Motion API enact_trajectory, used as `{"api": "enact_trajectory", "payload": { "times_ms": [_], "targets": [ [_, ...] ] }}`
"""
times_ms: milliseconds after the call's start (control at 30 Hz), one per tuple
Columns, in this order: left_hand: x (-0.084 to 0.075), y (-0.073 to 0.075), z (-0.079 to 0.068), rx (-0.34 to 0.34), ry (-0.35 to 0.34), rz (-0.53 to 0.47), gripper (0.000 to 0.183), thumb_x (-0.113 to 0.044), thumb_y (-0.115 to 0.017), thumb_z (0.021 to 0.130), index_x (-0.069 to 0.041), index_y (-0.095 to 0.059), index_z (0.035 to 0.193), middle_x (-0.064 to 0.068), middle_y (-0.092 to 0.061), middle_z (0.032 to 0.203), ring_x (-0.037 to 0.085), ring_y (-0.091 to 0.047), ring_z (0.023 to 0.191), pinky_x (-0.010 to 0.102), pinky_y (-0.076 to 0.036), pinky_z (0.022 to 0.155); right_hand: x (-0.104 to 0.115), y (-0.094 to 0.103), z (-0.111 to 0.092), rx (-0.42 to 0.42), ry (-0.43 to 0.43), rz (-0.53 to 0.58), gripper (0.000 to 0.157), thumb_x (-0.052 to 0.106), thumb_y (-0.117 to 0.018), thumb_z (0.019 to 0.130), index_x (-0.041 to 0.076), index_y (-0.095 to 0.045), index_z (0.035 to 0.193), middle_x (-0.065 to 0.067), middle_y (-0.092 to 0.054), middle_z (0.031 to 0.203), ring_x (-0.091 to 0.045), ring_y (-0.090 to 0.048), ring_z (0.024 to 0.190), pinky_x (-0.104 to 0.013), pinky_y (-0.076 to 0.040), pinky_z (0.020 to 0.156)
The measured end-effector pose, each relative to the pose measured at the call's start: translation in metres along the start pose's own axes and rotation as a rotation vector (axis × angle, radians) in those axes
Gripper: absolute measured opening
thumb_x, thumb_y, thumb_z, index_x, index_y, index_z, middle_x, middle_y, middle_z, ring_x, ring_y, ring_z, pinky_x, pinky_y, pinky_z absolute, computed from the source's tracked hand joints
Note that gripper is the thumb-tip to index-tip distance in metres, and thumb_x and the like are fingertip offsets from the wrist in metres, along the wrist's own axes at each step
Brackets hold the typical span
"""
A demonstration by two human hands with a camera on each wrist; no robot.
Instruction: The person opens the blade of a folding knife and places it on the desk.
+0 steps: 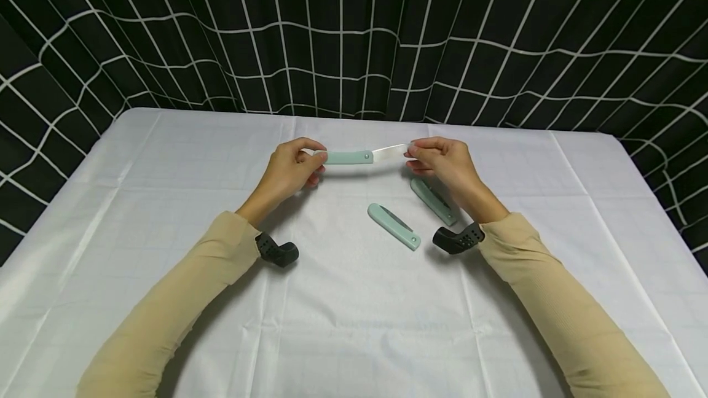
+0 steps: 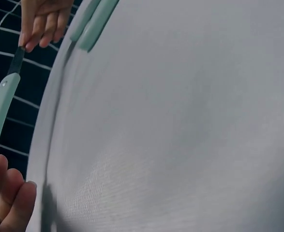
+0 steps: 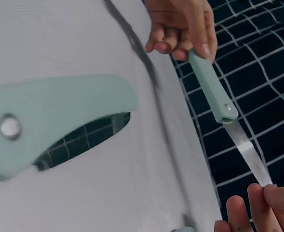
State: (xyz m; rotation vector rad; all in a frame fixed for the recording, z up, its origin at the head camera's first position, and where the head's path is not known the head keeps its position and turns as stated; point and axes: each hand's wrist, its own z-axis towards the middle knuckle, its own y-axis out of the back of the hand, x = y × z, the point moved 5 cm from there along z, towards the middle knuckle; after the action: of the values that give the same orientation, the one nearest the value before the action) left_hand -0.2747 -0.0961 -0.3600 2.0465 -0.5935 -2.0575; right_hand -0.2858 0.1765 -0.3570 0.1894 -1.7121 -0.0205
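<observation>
In the middle of the head view, the left hand [image 1: 293, 164] pinches the open knife [image 1: 347, 158] by its handle, the right hand [image 1: 442, 158] by its tip. Two folded knives [image 1: 394, 226] lie lower. Only the right wrist view shows lines on a folded blade [image 3: 86, 139], at left.

Knife hndl [image 1: 348, 157] matt plast., blade [image 1: 389, 151] shiny metal.
</observation>
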Motion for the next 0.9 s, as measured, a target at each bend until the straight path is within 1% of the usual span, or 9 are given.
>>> {"api": "enact_trajectory", "payload": {
  "times_ms": [100, 233, 367, 467, 567, 700, 800, 900],
  "targets": [
    [0.002, 0.001, 0.005, -0.006, -0.002, 0.040, 0.028, -0.023, -0.059, 0.100, -0.008, -0.064, 0.122, 0.021, -0.073, 0.094, 0.017, -0.063, 0.062, 0.026, -0.054, 0.060, -0.001, 0.001, 0.004, 0.005, -0.005, 0.003, 0.042, 0.010, -0.060, 0.098, -0.014, -0.051, 0.131, 0.017, -0.072, 0.078, 0.001, -0.070, 0.073, -0.018, -0.057, 0.073],
    [0.005, 0.001, 0.012, -0.012, 0.011, 0.106, 0.029, -0.026, -0.057, 0.101, -0.010, -0.065, 0.123, 0.015, -0.073, 0.092, 0.017, -0.059, 0.063, 0.022, -0.043, 0.052, -0.004, 0.001, 0.010, 0.010, -0.022, -0.001, 0.043, 0.009, -0.059, 0.099, -0.014, -0.050, 0.134, 0.016, -0.071, 0.078, 0.000, -0.070, 0.072, -0.017, -0.056, 0.071],
    [0.008, 0.000, 0.018, -0.015, 0.024, 0.158, 0.029, -0.026, -0.056, 0.101, -0.010, -0.066, 0.123, 0.011, -0.074, 0.089, 0.013, -0.054, 0.062, 0.021, -0.039, 0.052, -0.005, 0.001, 0.015, 0.021, -0.036, -0.016, 0.044, 0.010, -0.059, 0.099, -0.011, -0.050, 0.136, 0.015, -0.071, 0.079, 0.000, -0.070, 0.073, -0.018, -0.057, 0.072],
    [0.011, 0.000, 0.021, -0.014, 0.032, 0.189, 0.029, -0.026, -0.055, 0.102, -0.009, -0.066, 0.123, 0.010, -0.074, 0.088, 0.010, -0.050, 0.059, 0.021, -0.036, 0.053, -0.007, 0.000, 0.018, 0.053, -0.056, -0.036, 0.045, 0.010, -0.058, 0.099, -0.009, -0.048, 0.139, 0.014, -0.072, 0.084, -0.001, -0.071, 0.077, -0.019, -0.057, 0.077],
    [0.012, -0.001, 0.024, -0.005, 0.045, 0.214, 0.030, -0.026, -0.055, 0.102, -0.008, -0.065, 0.123, 0.010, -0.074, 0.088, 0.010, -0.047, 0.059, 0.021, -0.035, 0.054, -0.010, -0.002, 0.021, 0.100, -0.078, -0.072, 0.047, 0.011, -0.056, 0.101, -0.008, -0.045, 0.143, 0.010, -0.072, 0.093, -0.002, -0.070, 0.084, -0.021, -0.056, 0.083],
    [0.014, -0.002, 0.027, 0.004, 0.063, 0.247, 0.032, -0.026, -0.054, 0.102, -0.003, -0.062, 0.122, 0.011, -0.074, 0.091, 0.011, -0.048, 0.064, 0.022, -0.036, 0.058, -0.012, -0.004, 0.023, 0.151, -0.092, -0.113, 0.048, 0.011, -0.051, 0.103, -0.007, -0.039, 0.146, -0.002, -0.070, 0.114, 0.000, -0.068, 0.090, -0.020, -0.055, 0.087],
    [0.015, -0.002, 0.029, -0.005, 0.072, 0.268, 0.031, -0.026, -0.055, 0.102, -0.002, -0.061, 0.119, 0.011, -0.074, 0.093, 0.013, -0.049, 0.068, 0.022, -0.037, 0.061, -0.013, -0.005, 0.025, 0.174, -0.096, -0.132, 0.049, 0.011, -0.048, 0.104, -0.007, -0.036, 0.148, -0.014, -0.063, 0.131, 0.001, -0.067, 0.092, -0.018, -0.054, 0.088],
    [0.016, -0.002, 0.031, -0.024, 0.073, 0.286, 0.029, -0.026, -0.056, 0.101, -0.002, -0.062, 0.115, 0.011, -0.074, 0.092, 0.014, -0.050, 0.070, 0.023, -0.037, 0.063, -0.014, -0.005, 0.026, 0.185, -0.100, -0.141, 0.050, 0.012, -0.048, 0.104, -0.007, -0.035, 0.148, -0.021, -0.056, 0.139, 0.002, -0.065, 0.093, -0.017, -0.053, 0.088]
  ]
}}
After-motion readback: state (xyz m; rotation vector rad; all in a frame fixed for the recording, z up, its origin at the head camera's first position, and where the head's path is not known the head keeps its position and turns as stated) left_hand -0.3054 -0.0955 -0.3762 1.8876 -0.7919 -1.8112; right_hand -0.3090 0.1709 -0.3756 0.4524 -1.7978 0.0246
